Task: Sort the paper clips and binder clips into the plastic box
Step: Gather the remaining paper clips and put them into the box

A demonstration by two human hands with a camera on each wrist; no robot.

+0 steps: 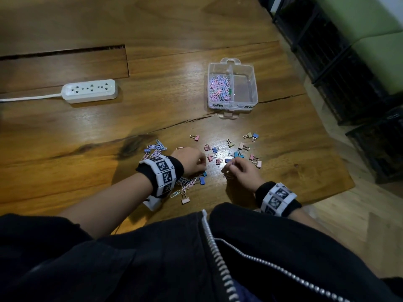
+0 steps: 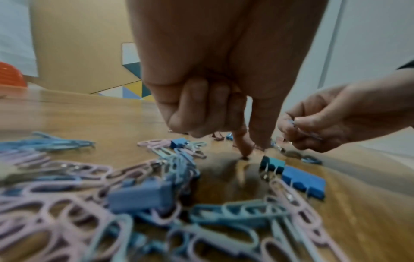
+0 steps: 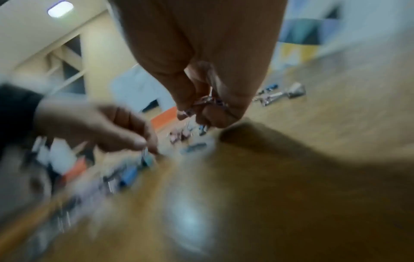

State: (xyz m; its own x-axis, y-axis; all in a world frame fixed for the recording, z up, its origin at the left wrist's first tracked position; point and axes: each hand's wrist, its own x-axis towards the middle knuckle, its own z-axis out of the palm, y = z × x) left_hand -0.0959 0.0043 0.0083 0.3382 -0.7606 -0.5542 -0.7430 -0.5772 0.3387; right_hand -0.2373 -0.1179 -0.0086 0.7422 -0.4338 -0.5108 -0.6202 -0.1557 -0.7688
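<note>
The clear plastic box (image 1: 250, 68) stands at the far middle of the table; its left compartment holds pastel paper clips (image 1: 219, 88) and its right compartment looks bare. Small binder clips (image 1: 237, 154) lie scattered in front of it. More paper clips (image 1: 156, 147) lie tangled near my left wrist, also seen close up as a paper clip heap (image 2: 74, 195). My left hand (image 2: 251, 148) has three fingers curled, thumb and index tips down on the wood beside a teal binder clip (image 2: 272, 164); I see nothing between them. My right hand (image 3: 201, 113) pinches a few paper clips (image 3: 209, 102) just above the table.
A white power strip (image 1: 89, 90) with its cord lies at the far left. A long crack runs across the wooden table (image 1: 283, 192). Black crates (image 1: 340, 73) stand past the right edge. My dark jacket covers the near edge.
</note>
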